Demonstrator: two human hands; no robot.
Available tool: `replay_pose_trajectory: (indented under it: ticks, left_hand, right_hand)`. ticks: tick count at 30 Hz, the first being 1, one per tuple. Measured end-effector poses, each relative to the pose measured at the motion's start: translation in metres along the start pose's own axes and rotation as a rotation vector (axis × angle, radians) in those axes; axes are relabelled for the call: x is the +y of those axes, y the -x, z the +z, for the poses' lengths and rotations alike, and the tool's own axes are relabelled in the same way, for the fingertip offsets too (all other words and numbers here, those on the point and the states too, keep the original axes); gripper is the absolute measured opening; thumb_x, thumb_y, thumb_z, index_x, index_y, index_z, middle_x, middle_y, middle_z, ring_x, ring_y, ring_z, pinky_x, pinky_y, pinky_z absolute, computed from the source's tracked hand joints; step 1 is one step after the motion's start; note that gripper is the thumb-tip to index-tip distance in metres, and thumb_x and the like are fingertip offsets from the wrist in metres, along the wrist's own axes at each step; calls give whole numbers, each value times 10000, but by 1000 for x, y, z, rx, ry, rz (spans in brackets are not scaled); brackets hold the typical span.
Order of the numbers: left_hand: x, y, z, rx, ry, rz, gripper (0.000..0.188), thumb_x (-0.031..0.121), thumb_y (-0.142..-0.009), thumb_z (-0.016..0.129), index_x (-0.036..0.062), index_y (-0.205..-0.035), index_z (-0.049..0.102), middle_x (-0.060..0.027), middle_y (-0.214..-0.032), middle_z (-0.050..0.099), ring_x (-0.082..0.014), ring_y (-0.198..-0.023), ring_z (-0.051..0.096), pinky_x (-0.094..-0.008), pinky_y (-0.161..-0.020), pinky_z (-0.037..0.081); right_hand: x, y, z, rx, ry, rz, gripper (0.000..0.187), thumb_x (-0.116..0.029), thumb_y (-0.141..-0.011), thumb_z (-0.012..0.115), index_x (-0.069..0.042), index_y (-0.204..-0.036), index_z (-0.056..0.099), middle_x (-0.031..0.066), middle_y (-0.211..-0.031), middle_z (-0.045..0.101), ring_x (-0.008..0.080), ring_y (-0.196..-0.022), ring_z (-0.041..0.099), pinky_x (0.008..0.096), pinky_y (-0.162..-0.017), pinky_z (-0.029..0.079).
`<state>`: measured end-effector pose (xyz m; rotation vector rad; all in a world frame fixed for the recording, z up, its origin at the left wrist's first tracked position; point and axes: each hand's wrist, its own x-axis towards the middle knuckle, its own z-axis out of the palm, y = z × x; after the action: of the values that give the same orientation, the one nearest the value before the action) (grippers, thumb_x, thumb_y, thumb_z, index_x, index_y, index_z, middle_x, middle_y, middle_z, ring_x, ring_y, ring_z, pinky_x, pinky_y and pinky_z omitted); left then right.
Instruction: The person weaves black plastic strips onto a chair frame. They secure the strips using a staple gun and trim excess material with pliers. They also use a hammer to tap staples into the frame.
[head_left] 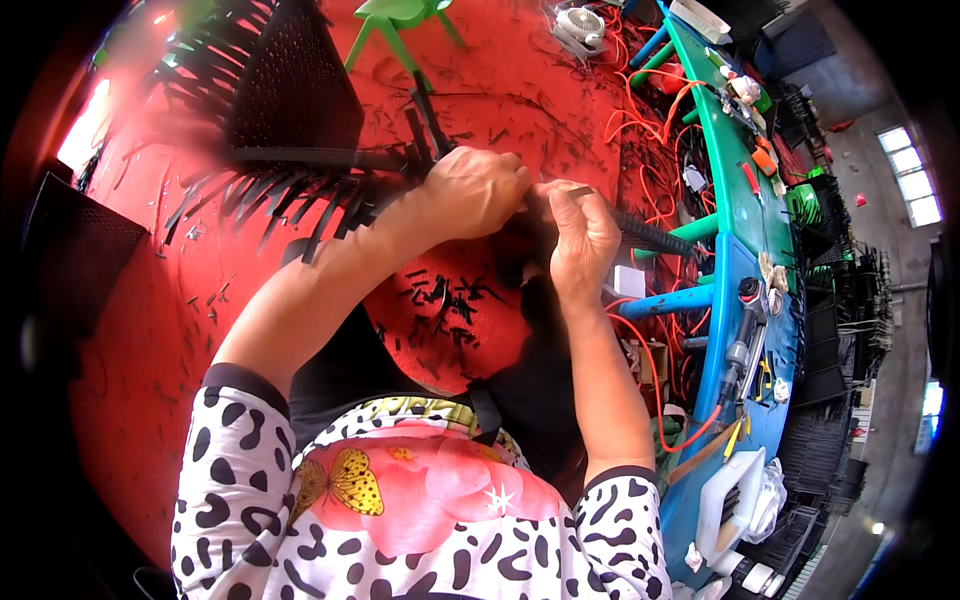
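Head: left hand [475, 190] beside right hand [583, 245]; black strips [335, 190] left, table edge [718, 330] right.

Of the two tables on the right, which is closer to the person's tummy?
The blue table, lower down, with the red-hosed grey tool on it; the green table is farther up the picture.

The black strips [346, 196] are matt, perhaps plastic.
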<state>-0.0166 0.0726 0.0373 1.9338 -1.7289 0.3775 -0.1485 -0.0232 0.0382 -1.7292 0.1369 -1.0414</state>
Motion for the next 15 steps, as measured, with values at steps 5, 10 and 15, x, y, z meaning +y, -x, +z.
replay_pose_trajectory:
  ticks: [5,10,15]
  left_hand:
    - [4,-2,-4,-42,11,-56,294,314,-778,668,39,-773,563,-97,-754,580,-306,-727,618,-410,-607,488]
    - [9,8,-5,35,55,-38,309,302,-710,704,39,-790,562,-106,-775,573,-312,-730,618,-413,-611,493]
    - [11,16,-3,79,55,-47,321,280,-659,715,46,-827,574,-109,-782,566,-310,-725,618,-415,-611,498]
  right_hand:
    - [-6,17,11,146,-333,272,171,-107,-935,561,-17,-791,546,26,-766,615,69,-651,472,208,-612,401]
    - [-24,18,7,31,-203,156,233,-78,-943,532,-38,-721,476,40,-722,596,73,-644,491,214,-611,402]
    - [-34,19,4,-1,-216,214,251,-96,-943,530,-39,-703,484,33,-678,583,69,-619,486,217,-588,392]
